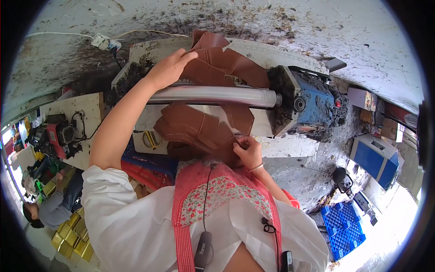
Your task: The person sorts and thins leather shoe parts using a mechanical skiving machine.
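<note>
Brown leather-like cut pieces [222, 61] lie heaped on the far side of a shiny metal roller [217, 95]. My left hand [170, 70] reaches over the roller's left end to the edge of this heap, its thumb and a finger stretched out and apart; whether it grips a piece is not plain. More brown pieces [195, 127] overlap on the near side, against my apron. At their right edge my right hand [249, 152] is closed, pinching the rim of a brown leather piece between thumb and fingers.
A grimy blue machine housing [315, 104] carries the roller's right end. Yellow-handled scissors [152, 139] lie at the near left of the bench. A power strip [103, 42] hangs on the back wall. Blue pallet [343, 231] stands low right; another person [54, 208] is far left.
</note>
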Motion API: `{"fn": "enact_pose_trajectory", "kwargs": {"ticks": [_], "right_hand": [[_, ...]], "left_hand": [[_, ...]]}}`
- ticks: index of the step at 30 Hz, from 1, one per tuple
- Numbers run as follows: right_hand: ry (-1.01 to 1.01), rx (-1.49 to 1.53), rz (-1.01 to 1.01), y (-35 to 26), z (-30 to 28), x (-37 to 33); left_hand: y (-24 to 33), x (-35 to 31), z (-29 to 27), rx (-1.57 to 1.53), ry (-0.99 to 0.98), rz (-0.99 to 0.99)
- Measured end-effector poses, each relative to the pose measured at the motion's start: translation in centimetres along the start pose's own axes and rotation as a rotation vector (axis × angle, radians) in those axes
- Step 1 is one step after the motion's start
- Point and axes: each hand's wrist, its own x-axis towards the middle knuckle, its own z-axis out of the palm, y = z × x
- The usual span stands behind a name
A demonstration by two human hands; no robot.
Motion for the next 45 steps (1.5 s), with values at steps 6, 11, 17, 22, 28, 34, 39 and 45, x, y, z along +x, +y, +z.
{"fn": "enact_pose_trajectory", "kwargs": {"ticks": [6, 11, 17, 22, 28, 34, 39, 45], "right_hand": [[0.179, -0.081, -0.016, 2.0, 1.1, 0.6], [0.050, -0.054, -0.143, -0.1, -0.1, 0.4], [-0.039, -0.177, 0.178, -2.8, -0.4, 1.0], [-0.042, -0.069, -0.072, -1.9, -0.9, 0.1], [0.021, -0.100, 0.206, 0.0, 0.0, -0.1], [0.083, -0.081, -0.059, -1.7, 0.2, -0.1], [-0.008, 0.012, 0.081, -0.8, 0.0, -0.5], [0.152, 0.247, 0.220, 2.9, 1.7, -0.8]], "left_hand": [[-0.6, -0.9, -0.2, 0.024, -0.268, 0.014], [-0.7, -1.3, -0.3, 0.040, -0.329, -0.070], [-0.7, -1.3, -0.2, 0.057, -0.281, -0.065], [-0.7, -0.9, -0.4, -0.046, -0.187, -0.070], [-0.9, -0.5, 0.3, 0.002, -0.094, -0.012], [-1.4, -0.9, -0.4, 0.051, -0.248, 0.061], [-0.7, -0.9, -1.0, -0.139, -0.321, -0.173], [-1.4, -1.2, -0.8, 0.055, -0.253, -0.046]]}}
